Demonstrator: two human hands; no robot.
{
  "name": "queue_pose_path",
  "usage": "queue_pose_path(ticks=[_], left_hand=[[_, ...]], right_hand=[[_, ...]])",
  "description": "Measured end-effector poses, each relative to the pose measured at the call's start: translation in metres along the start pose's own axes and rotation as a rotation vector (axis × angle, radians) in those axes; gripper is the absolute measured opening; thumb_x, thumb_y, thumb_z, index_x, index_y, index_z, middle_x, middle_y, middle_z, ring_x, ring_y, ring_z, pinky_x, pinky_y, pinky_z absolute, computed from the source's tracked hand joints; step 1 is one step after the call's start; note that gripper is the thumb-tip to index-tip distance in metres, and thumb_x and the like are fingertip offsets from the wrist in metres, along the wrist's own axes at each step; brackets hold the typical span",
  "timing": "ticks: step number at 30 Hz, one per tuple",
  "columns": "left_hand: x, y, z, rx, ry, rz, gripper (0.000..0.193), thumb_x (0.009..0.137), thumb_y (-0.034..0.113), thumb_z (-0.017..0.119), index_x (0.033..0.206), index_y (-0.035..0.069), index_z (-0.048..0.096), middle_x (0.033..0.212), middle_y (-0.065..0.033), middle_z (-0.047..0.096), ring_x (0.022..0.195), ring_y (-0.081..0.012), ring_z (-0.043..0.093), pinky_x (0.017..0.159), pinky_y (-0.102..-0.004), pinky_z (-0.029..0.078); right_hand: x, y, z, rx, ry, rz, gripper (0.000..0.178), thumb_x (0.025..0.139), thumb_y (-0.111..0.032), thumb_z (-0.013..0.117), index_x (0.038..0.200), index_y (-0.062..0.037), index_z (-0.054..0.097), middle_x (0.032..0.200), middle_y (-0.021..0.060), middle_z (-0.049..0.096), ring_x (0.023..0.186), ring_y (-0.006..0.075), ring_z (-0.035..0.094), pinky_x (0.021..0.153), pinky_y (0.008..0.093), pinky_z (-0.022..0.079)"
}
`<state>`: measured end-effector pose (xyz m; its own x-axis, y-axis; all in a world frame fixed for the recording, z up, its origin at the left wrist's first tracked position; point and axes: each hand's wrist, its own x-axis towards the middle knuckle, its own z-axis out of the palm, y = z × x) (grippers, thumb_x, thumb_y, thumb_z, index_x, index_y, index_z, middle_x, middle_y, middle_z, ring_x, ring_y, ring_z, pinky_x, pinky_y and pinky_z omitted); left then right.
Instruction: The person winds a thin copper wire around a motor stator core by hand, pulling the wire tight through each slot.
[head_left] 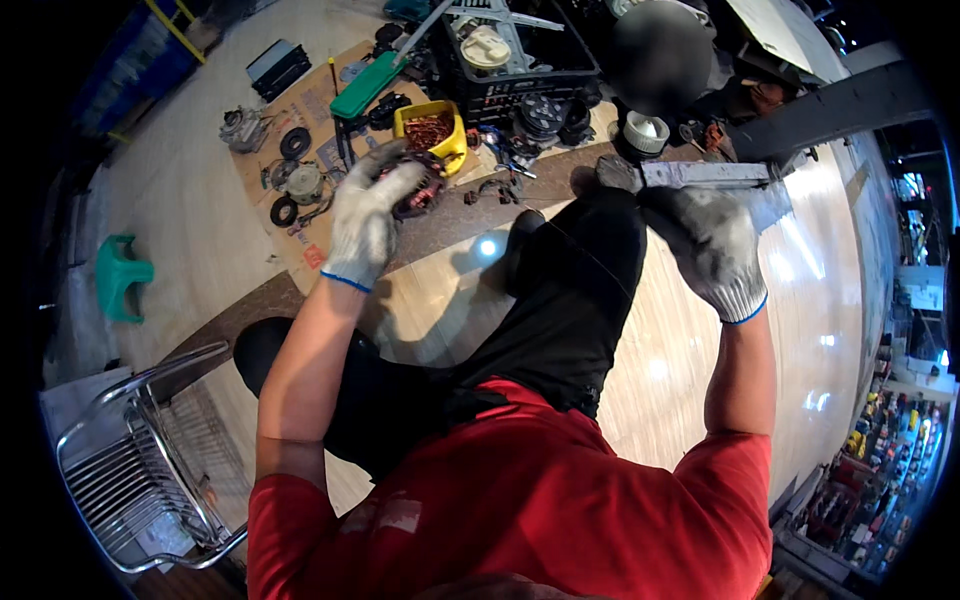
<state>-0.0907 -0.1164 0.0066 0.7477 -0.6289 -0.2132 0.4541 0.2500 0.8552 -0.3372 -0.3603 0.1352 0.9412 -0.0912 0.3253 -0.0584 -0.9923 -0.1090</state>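
Note:
My left hand [368,215], in a white knit glove with a blue cuff edge, is closed on a round motor stator [420,188] with reddish copper windings. The stator is beside a yellow tub [459,140] that holds copper scraps. On the right, my right hand [715,250] wears a similar glove, heavily blackened at the fingers. Its fingers are bent together by my right knee, and whatever they may grip is hidden. A grey block [618,173] and a metal bar [705,174] lie just beyond that hand.
Motor parts and black rings [296,143] lie on flattened cardboard at the left. A black crate [510,92] and green-handled tool [368,86] stand beyond the tub. A green stool [122,278] and metal chair [145,465] are at the left; a steel beam [840,108] is at the right.

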Motion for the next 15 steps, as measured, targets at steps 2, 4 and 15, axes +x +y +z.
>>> queue_pose_path(ticks=[2,4,15], left_hand=[[0.001,-0.001,0.001,0.026,0.172,0.009,0.046,0.083,0.013,0.074,0.123,-0.004,0.059,0.113,-0.0144,0.065,0.098,-0.0216,0.065,0.09,-0.0331,0.053],[0.0,-0.006,-0.02,-0.069,0.285,-0.09,0.036,0.085,0.016,0.073,0.118,0.004,0.064,0.106,-0.0102,0.068,0.095,-0.0205,0.067,0.084,-0.0337,0.055],[0.004,-0.017,-0.015,-0.256,0.291,-0.055,0.032,0.099,0.009,0.049,0.125,-0.01,0.053,0.125,-0.0238,0.059,0.112,-0.0313,0.063,0.096,-0.0399,0.055]], right_hand=[[-0.014,0.006,-0.011,-0.038,-0.15,-0.001,0.016,0.086,-0.016,0.07,0.097,-0.0045,0.072,0.087,0.014,0.071,0.076,0.031,0.068,0.068,0.0383,0.053],[-0.028,0.032,-0.017,0.032,-0.251,-0.021,0.017,0.089,-0.02,0.067,0.098,-0.0053,0.072,0.089,0.0141,0.071,0.078,0.0316,0.068,0.069,0.038,0.054],[-0.358,0.227,-0.168,-0.181,-0.58,1.002,0.023,0.092,-0.026,0.062,0.099,-0.0063,0.072,0.07,0.0061,0.064,0.06,0.0131,0.053,0.057,0.0328,0.045]])
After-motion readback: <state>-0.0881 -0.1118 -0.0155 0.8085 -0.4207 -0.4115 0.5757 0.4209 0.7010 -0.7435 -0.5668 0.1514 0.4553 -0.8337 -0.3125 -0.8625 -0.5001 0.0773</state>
